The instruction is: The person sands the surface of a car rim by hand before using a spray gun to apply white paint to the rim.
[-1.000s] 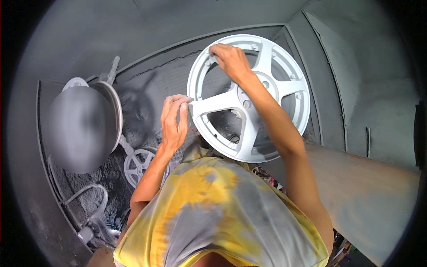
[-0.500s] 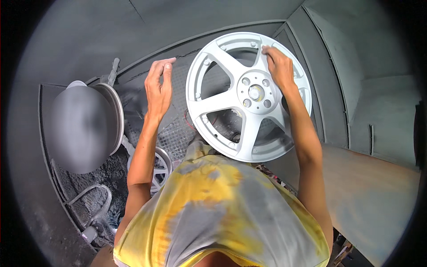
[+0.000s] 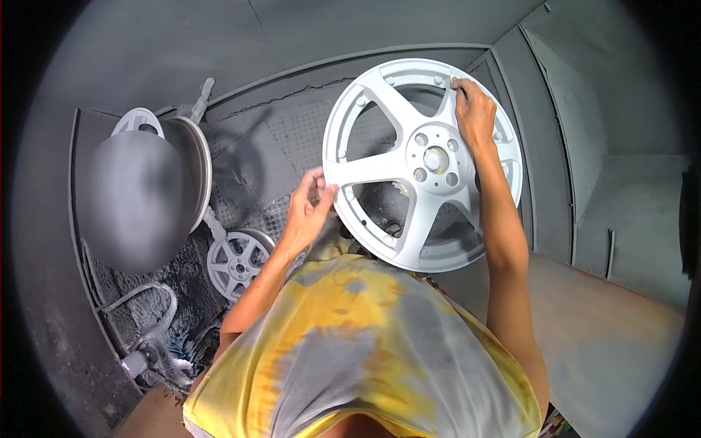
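A large white-grey alloy wheel (image 3: 369, 172) with broad spokes stands face-on before me, its hub towards me. My left hand (image 3: 310, 212) is at the wheel's left edge, its fingers bent around the rim and its thumb against the front, near the end of a spoke. At the upper right, my right hand (image 3: 476, 113) has its fingers bent over the outer end of a spoke. Its fingertips press there beside the rim, and the palm side is hidden. What carries the wheel from behind cannot be seen.
Left of me stands another wheel (image 3: 198, 171) seen edge-on, partly behind a blurred oval patch. A smaller spoked wheel (image 3: 239, 267) rests low by my left forearm. A dusty hose (image 3: 174, 306) curves at lower left. Grey panels (image 3: 577, 131) rise on the right above a brownish surface (image 3: 599, 321).
My left hand has come down and right from the air to the wheel's left edge. My right hand stays at the same spoke. The whole view has shifted slightly.
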Action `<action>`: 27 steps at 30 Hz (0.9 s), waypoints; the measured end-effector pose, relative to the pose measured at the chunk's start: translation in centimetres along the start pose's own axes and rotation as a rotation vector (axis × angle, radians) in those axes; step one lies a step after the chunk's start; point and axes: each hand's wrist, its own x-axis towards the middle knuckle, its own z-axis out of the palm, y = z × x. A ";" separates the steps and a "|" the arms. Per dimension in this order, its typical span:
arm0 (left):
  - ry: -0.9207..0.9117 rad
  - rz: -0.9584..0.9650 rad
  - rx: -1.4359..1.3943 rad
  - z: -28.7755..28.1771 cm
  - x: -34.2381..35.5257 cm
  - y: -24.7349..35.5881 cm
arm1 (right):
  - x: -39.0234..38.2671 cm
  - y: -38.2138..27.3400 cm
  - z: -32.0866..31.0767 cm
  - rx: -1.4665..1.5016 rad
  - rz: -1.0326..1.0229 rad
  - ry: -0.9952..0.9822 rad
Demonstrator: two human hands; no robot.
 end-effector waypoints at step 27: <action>-0.418 0.881 1.090 8.3 13.2 5.1 | -10.6 3.1 -11.5 -0.189 0.204 0.091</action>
